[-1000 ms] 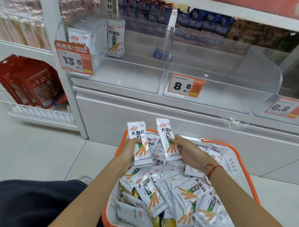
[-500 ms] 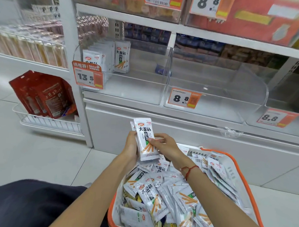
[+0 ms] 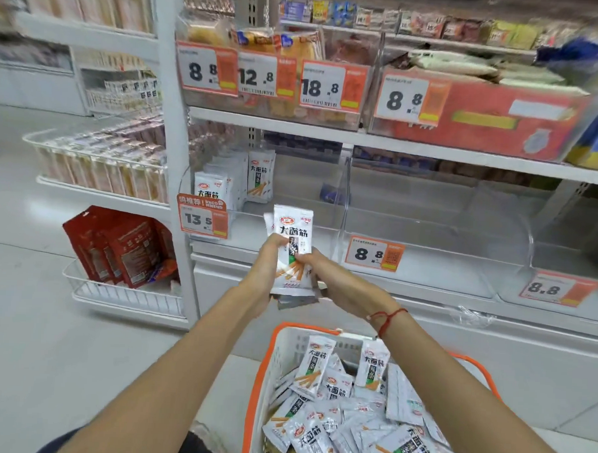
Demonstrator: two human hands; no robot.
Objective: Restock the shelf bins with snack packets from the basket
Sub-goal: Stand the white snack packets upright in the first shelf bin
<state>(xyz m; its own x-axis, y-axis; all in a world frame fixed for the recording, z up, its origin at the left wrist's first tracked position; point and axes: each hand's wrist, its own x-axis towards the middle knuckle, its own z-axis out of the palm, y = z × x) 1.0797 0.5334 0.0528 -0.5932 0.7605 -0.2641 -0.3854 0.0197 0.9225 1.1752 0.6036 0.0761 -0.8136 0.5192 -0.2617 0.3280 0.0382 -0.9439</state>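
Both hands hold a small stack of white snack packets upright in front of the shelf. My left hand grips the stack's left side and my right hand pinches it from the right. Below them the orange-rimmed white basket is full of the same white packets. Straight behind the stack stands a clear shelf bin tagged 13.5, with several matching packets upright at its left end. The clear bin to its right, tagged 8.8, shows nothing inside.
A white shelf post rises left of the bin. Red packets fill a wire rack low on the left. The upper shelf holds bins with price tags and an orange carton. A white cabinet front runs under the bins.
The two packets, held apart over the basket a second ago, have been brought together into one stack and lifted up out of the basket toward the 13.5 bin.
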